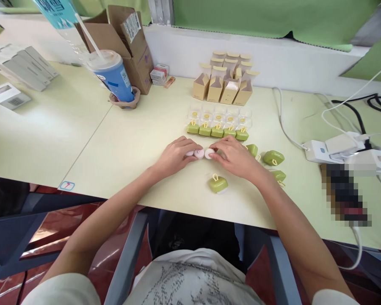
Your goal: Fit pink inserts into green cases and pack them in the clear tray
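Over the pale yellow table, my left hand (pixel 175 157) closes its fingers round small pale pink round pieces (pixel 199 153); part of them is hidden by the fingers. Just to the right, my right hand (pixel 233 156) pinches another pale, round piece (pixel 209 153) between thumb and fingers. A narrow gap separates the two hands' pieces. Behind the hands stands a row of small green cases with yellow loops (pixel 217 130), with clear plastic boxes (pixel 219 113) directly behind it. A loose green case (pixel 218 184) lies nearer me, and several more (pixel 273 157) lie beside my right forearm.
Small open cardboard boxes (pixel 224 87) stand by the wall. At the left are a blue cup with a straw (pixel 116 80), a brown carton (pixel 139 63) and white boxes (pixel 28 63). A power strip (pixel 324 150), cables and a pixelated dark object (pixel 346 195) lie at right.
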The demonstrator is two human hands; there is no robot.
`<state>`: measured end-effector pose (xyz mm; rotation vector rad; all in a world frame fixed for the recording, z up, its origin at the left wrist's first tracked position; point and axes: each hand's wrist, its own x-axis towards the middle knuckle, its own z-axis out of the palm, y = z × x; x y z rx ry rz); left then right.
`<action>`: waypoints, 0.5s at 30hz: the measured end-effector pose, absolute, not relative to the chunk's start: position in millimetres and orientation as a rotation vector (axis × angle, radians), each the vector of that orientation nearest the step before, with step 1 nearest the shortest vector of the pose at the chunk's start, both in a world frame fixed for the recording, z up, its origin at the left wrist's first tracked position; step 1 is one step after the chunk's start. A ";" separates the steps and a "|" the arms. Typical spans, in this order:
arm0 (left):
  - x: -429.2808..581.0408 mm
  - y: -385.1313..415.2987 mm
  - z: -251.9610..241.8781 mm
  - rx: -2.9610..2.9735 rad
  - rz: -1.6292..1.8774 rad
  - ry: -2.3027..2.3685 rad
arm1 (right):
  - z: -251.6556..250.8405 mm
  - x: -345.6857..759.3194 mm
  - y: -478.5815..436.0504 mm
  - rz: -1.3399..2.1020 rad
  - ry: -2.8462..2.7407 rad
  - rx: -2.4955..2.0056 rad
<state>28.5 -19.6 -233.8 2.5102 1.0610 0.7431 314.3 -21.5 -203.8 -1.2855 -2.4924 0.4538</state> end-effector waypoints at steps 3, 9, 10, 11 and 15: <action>27.1 -18.7 -239.2 2.489 0.783 1.067 | -209.8 316.2 -20.6 0.427 -2.488 -1.274; 26.7 -17.8 -241.2 2.505 0.809 1.063 | -216.1 316.2 -20.8 0.468 -2.467 -1.228; 27.0 -18.2 -240.6 2.513 0.811 1.059 | -217.1 315.9 -20.3 0.483 -2.459 -1.229; 27.3 -18.6 -240.0 2.520 0.810 1.056 | -217.9 315.6 -19.9 0.502 -2.448 -1.231; 28.0 -19.8 -237.3 2.551 0.782 1.036 | -214.3 320.6 -21.6 0.554 -2.399 -1.254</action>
